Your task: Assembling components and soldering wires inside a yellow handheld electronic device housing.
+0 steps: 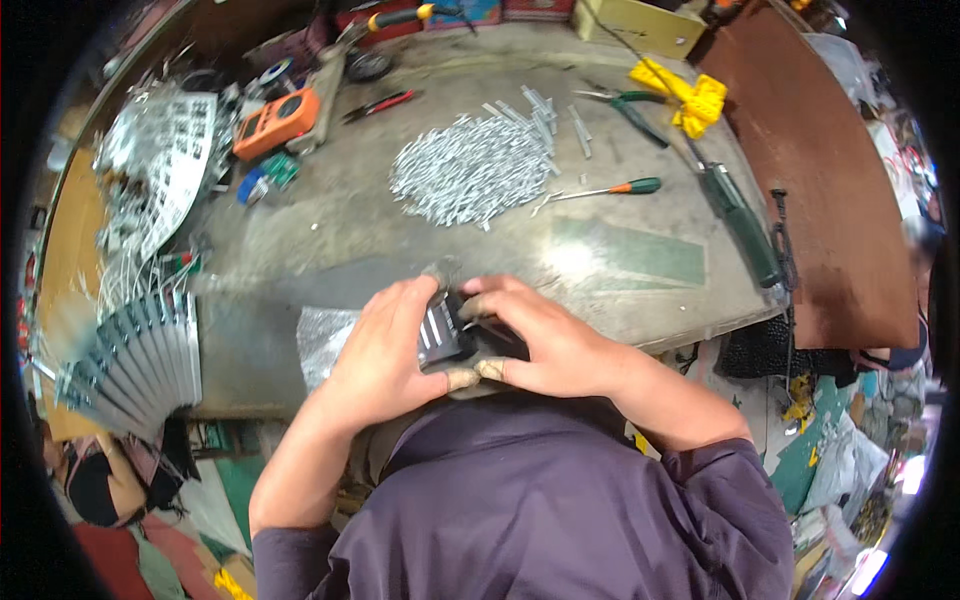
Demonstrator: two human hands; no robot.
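Observation:
Close to the table's near edge, a small black boxy part (440,332) with pale metallic strips on its face sits between my hands. My left hand (385,335) grips its left side, fingers curled over the far end. On the other side, my right hand (535,335) bends round a dark piece, fingers closed; whether this belongs to the same part cannot be told. Both thumbs, wrapped in pale tape, meet at the near side. Much of the part is hidden under my fingers. A clear plastic bag (325,340) lies beside my left hand.
A heap of small silvery metal pieces (470,170) lies mid-table. Right of it are a screwdriver (610,189), green-handled pliers (635,112) and a dark green electric screwdriver (740,225). An orange device (275,122) and fanned strips (150,350) are at left.

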